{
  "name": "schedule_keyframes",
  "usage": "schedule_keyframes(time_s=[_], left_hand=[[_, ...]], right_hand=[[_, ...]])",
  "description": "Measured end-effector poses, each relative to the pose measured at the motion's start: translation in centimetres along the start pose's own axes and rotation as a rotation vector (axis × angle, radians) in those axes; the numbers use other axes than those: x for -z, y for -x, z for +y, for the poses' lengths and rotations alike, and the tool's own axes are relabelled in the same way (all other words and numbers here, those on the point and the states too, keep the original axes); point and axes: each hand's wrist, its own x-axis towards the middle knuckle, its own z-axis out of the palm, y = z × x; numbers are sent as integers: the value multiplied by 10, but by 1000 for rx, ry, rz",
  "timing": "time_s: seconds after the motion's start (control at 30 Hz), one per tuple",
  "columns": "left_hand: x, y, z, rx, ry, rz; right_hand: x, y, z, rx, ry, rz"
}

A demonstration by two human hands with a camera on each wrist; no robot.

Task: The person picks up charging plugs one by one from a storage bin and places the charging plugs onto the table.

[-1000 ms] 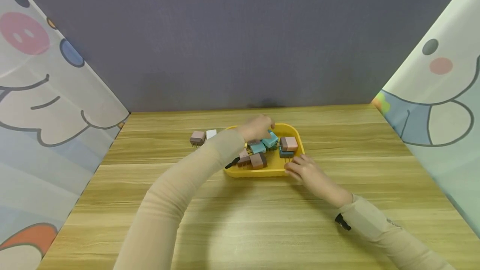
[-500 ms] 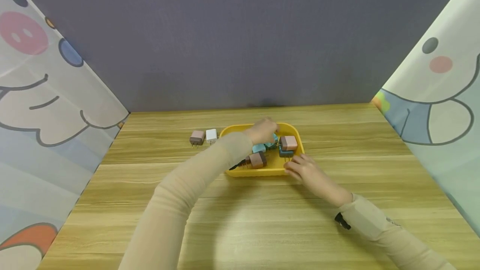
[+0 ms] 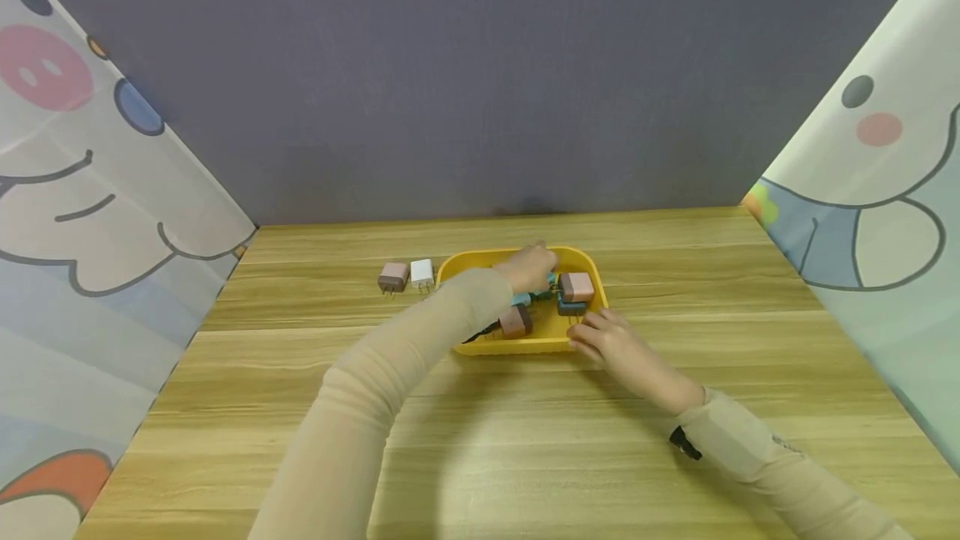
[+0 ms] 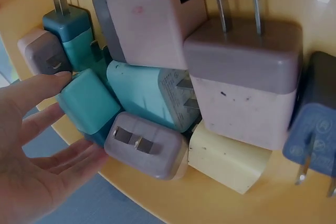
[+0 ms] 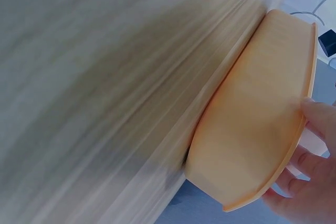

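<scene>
In the head view my left hand (image 3: 529, 267) is low inside a yellow plastic tray (image 3: 536, 347). Its thumb and fingers pinch a teal charger (image 4: 90, 102) in the left wrist view. Around that charger lie a light blue charger (image 4: 142, 93), a mauve charger with folded prongs (image 4: 144, 148) and a larger pink-and-mauve charger (image 4: 241, 85). My right hand (image 3: 618, 357) grips the tray's near right rim. In the right wrist view its thumb lies on the outer wall (image 5: 252, 114), with the fingers around the rim.
Left of the tray, a pink-and-brown charger (image 3: 393, 277) and a white charger (image 3: 422, 273) rest on the wooden table (image 3: 637, 473). A dark panel (image 3: 480, 90) stands behind the table, with printed cloth at both sides. My left forearm covers the tray's left part.
My left hand has shifted rightward and slightly nearer within the tray, covering more of the teal chargers. The white charger on the table is now fully uncovered. My right hand stays put.
</scene>
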Motion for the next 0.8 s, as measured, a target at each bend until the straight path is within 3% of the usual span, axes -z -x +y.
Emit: schedule_keyframes(time_s=[0.8], left_hand=[[1, -1, 0, 10, 11, 4]], right_hand=[[0, -1, -2, -17, -11, -11]])
